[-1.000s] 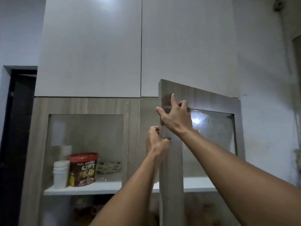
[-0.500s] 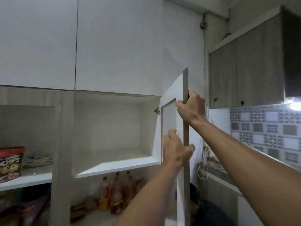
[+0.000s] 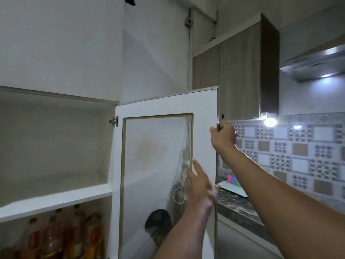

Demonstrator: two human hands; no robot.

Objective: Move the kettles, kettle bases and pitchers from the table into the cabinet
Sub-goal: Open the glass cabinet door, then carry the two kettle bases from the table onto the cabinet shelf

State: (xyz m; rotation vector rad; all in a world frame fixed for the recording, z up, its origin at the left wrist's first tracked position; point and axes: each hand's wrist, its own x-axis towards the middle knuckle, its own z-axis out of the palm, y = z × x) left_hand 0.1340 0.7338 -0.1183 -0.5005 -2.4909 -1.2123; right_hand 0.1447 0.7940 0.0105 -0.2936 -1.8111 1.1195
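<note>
Nearest me: left hand [image 3: 200, 182] flat against the inner face of the cabinet door [image 3: 166, 165], fingers spread, holding nothing, just pressing by the look of it. Right hand [image 3: 223, 136] higher up, curled round the door's free edge, gripping it.

Change: door has swung wide. A sec ago it was barely ajar w/ both hands at its front edge; half a sec ago edge-on to me; now I see its white inside and glass panel [image 3: 155, 165]. So the cabinet is open and, I'd say, ready to load.

Behind the door: bare white shelf [image 3: 56, 199], room for kettles etc. Below it, bottles [image 3: 74, 234].

View has also panned right since then: cereal tub and cups are out of frame; counter [image 3: 240, 206], tiled wall [image 3: 298, 152], range hood [image 3: 317, 64] now showing.

Kettles, bases, pitchers, table: none in view, can't tell where.
</note>
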